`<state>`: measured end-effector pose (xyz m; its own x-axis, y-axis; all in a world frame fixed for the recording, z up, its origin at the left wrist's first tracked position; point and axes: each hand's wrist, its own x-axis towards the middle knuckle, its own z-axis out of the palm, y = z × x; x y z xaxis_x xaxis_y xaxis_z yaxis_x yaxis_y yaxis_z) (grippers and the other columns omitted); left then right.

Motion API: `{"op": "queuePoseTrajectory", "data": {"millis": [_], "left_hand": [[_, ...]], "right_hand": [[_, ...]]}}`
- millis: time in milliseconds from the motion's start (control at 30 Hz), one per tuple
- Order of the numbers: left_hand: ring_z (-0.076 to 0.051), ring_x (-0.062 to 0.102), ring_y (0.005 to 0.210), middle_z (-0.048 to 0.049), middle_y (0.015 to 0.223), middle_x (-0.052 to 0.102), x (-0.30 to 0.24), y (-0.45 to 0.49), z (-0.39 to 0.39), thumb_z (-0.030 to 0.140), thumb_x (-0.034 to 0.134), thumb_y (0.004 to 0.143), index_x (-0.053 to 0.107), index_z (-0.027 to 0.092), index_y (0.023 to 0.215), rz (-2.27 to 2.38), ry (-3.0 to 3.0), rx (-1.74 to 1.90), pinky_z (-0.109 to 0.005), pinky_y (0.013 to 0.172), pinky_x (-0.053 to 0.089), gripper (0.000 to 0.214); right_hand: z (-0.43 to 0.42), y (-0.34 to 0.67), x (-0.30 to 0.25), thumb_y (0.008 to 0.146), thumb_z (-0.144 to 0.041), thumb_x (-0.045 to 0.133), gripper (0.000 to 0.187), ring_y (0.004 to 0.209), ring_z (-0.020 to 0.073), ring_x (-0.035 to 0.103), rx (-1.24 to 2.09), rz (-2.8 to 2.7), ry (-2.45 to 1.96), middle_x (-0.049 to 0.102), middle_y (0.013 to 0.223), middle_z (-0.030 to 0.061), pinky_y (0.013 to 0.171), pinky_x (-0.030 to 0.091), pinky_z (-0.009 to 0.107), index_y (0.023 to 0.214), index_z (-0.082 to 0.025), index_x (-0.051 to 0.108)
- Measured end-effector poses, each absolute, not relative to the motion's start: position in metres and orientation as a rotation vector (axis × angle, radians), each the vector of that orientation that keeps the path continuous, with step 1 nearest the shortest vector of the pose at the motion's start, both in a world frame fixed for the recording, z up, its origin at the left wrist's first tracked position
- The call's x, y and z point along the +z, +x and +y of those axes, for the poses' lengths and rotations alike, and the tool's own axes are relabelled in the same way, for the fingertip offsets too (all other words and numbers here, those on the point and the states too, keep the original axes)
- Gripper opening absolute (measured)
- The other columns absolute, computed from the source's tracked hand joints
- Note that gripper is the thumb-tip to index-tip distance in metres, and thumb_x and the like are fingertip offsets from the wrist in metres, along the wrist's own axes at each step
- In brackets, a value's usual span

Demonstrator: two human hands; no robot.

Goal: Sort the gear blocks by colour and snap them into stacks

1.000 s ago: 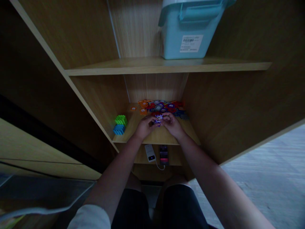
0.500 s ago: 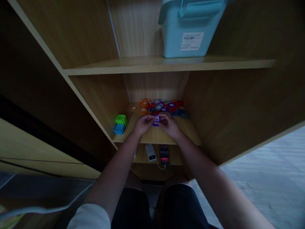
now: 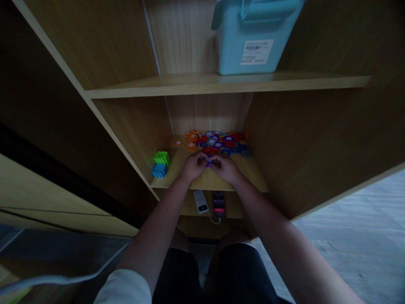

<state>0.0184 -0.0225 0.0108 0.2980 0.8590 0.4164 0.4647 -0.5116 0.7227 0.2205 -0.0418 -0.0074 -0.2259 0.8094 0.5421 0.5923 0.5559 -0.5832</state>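
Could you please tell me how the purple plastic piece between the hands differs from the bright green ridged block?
The purple plastic piece is pinched between the left hand and right hand, while the bright green ridged block sits untouched, adjoining a blue ridged block. Fingers partly hide the purple piece; the green block's ridges show clearly. Both are within the same shelf compartment.

Purple piece point(image 3: 208, 162) partly hidden, blue bin point(image 3: 234, 52) cut off by top edge; label print point(image 3: 257, 52) too small to read
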Motion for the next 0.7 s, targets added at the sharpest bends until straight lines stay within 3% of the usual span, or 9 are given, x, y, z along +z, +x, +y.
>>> {"op": "queuePoseTrajectory", "data": {"millis": [233,467,700], "left_hand": [[-0.024,0.074,0.107,-0.0092,0.112,0.079,0.0099,0.0184,-0.0217,0.009,0.063,0.088,0.073,0.018,0.109,1.338,2.123,1.170,-0.037,0.101,0.057,0.024],[-0.024,0.076,0.096,-0.0074,0.106,0.080,0.0092,0.0158,-0.0240,0.006,0.069,0.082,0.071,0.020,0.111,1.343,2.095,1.066,-0.036,0.094,0.060,0.033],[-0.023,0.076,0.102,-0.0076,0.111,0.079,0.0046,0.0133,-0.0220,0.007,0.076,0.076,0.069,0.020,0.117,1.205,2.116,1.080,-0.038,0.099,0.060,0.043]], "right_hand": [[-0.0418,0.2216,-0.0084,0.091,-0.020,0.075,0.021,0.109,0.0266,0.075,0.326,-1.941,-1.192,0.082,0.114,0.0038,0.104,0.055,0.044,0.111,-0.028,0.075],[-0.0386,0.2216,-0.0128,0.090,-0.020,0.075,0.026,0.112,0.0260,0.074,0.328,-1.937,-1.191,0.081,0.118,0.0027,0.104,0.055,0.043,0.114,-0.029,0.072],[-0.0385,0.2217,-0.0124,0.090,-0.019,0.074,0.029,0.112,0.0263,0.075,0.316,-1.958,-1.198,0.080,0.118,0.0040,0.104,0.055,0.042,0.117,-0.028,0.070]]}}
